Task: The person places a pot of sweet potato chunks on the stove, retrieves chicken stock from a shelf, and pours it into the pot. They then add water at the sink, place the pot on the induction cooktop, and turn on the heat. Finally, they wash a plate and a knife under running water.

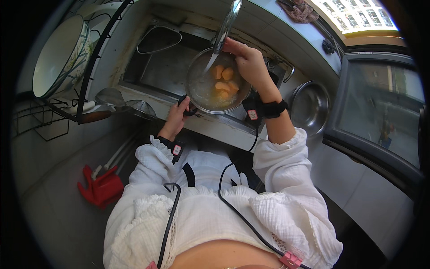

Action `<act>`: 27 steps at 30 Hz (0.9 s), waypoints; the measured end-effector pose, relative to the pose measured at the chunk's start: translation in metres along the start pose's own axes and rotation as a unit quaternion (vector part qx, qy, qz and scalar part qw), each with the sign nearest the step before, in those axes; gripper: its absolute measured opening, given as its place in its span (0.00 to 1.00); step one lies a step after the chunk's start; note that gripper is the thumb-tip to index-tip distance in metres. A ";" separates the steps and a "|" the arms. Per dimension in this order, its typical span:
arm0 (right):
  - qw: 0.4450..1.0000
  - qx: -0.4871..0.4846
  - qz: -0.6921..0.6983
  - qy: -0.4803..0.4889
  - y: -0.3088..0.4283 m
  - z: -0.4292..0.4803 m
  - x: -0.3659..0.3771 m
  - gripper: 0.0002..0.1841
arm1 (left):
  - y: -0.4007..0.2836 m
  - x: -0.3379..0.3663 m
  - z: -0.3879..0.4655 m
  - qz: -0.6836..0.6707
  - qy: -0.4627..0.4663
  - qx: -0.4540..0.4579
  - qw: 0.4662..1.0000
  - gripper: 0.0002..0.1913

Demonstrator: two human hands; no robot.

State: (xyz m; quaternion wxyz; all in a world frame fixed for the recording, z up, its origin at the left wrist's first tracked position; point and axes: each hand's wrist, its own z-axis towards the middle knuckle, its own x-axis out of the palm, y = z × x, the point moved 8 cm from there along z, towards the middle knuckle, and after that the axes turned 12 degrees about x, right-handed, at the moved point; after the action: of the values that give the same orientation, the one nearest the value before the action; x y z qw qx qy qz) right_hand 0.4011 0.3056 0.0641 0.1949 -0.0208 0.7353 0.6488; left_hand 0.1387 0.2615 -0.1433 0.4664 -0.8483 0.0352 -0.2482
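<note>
My left hand (175, 117) grips the black handle (187, 107) of a round metal pot (217, 110) held over the sink. Inside, several peeled orange food chunks (223, 80) lie in cloudy, foaming water, bunched to the right of the stream. Water (211, 64) pours into the pot from a chrome faucet (229, 22). At the spout's lower end, my right hand (249, 60) has its fingers on the faucet; the hand's far side is hidden. Both wrists wear black straps with small labelled boxes.
The steel sink (161, 70) holds a rimmed basket (159, 40) at its back left. A steel basin (309, 109) stands right, beside an open window pane (379, 104). Left are a rack with a large bowl (60, 57), strainers (141, 108) and red gloves (102, 186). A black cable (235, 208) crosses my front.
</note>
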 end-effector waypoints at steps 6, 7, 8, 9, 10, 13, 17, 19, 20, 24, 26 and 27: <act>0.993 0.029 -0.102 0.054 -0.050 0.034 -0.032 0.23 | -0.017 -0.040 -0.030 0.004 -0.029 -0.057 0.998 0.19; 0.987 0.035 -0.143 0.065 -0.061 0.041 -0.033 0.21 | -0.017 -0.040 -0.034 -0.021 -0.018 -0.056 0.998 0.19; 0.979 0.039 -0.188 0.075 -0.073 0.048 -0.032 0.20 | -0.015 -0.041 -0.037 -0.038 -0.019 -0.065 0.997 0.19; 0.968 0.043 -0.233 0.083 -0.086 0.055 -0.029 0.18 | -0.012 -0.043 -0.039 -0.056 -0.025 -0.073 0.995 0.19; 0.963 0.052 -0.248 0.089 -0.098 0.063 -0.024 0.16 | -0.008 -0.042 -0.038 -0.066 -0.023 -0.078 0.995 0.19; 0.950 0.042 -0.289 0.107 -0.125 0.084 -0.003 0.12 | 0.006 -0.036 -0.033 -0.081 -0.031 -0.068 0.994 0.20; 0.936 0.083 -0.304 0.156 -0.152 0.100 0.014 0.12 | 0.001 -0.036 -0.021 -0.014 -0.047 0.010 0.999 0.20; 0.937 0.173 -0.257 0.161 -0.166 0.104 0.014 0.13 | -0.010 -0.042 -0.021 0.040 -0.073 0.039 0.996 0.20; 0.936 0.170 -0.262 0.161 -0.165 0.105 0.016 0.13 | -0.015 -0.047 -0.024 0.068 -0.088 0.035 0.993 0.20; 0.927 0.127 -0.321 0.147 -0.152 0.104 0.019 0.13 | -0.028 -0.051 -0.038 0.029 -0.102 0.011 0.994 0.19; 0.919 0.096 -0.355 0.142 -0.144 0.102 0.017 0.13 | -0.030 -0.048 -0.043 -0.012 -0.086 -0.006 0.996 0.19; 0.919 0.080 -0.360 0.141 -0.140 0.100 0.015 0.13 | -0.028 -0.047 -0.045 -0.014 -0.084 -0.023 0.996 0.19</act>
State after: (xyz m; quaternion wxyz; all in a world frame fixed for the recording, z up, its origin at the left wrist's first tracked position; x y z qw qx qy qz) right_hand 0.4533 0.3836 -0.0815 0.3100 -0.3598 0.7473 0.4647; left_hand 0.0728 0.2565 -0.1190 0.4446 -0.8770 -0.0104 -0.1819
